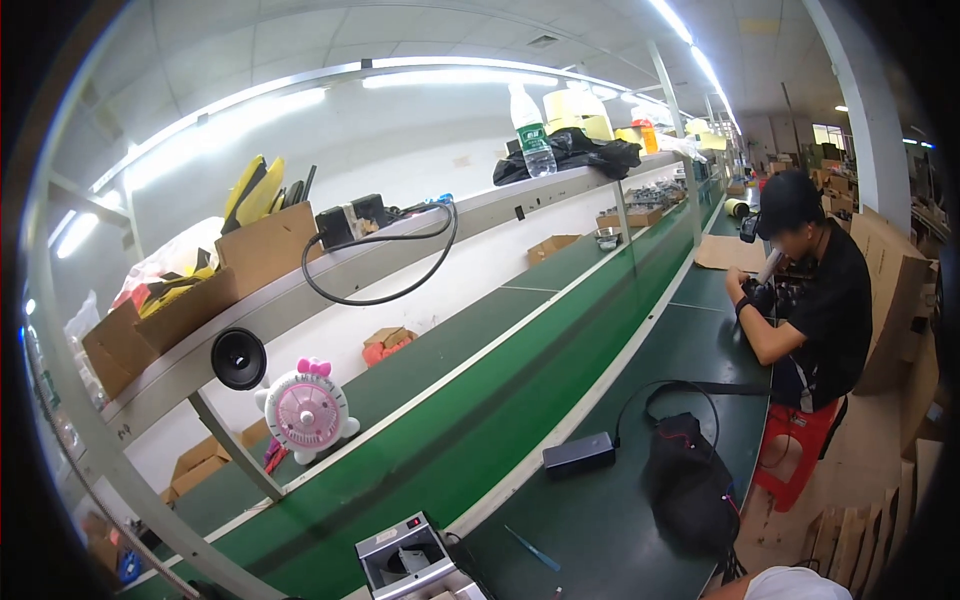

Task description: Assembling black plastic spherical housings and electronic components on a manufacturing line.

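Neither of my hands shows in the head view. At the lower right edge, a bare arm and a white sleeve [795, 583] show in part; whose they are I cannot tell. On the dark green bench, a silver machine with a red switch [405, 560] stands at the lower edge. To its right lies a thin blue tool like tweezers [533, 548]. Farther back sits a dark rectangular power box [580, 456] with a cable, beside a slumped black bag [690, 485]. A co-worker in black [825, 290] sits at the bench, hands around a dark object and a pale tube.
A green conveyor belt [440, 465] runs beside the bench. Beyond it stand a pink and white fan [308, 412] and a black round disc [238, 358]. The upper shelf holds a cardboard box [268, 250], a looped black cable [380, 300] and a plastic bottle [532, 135].
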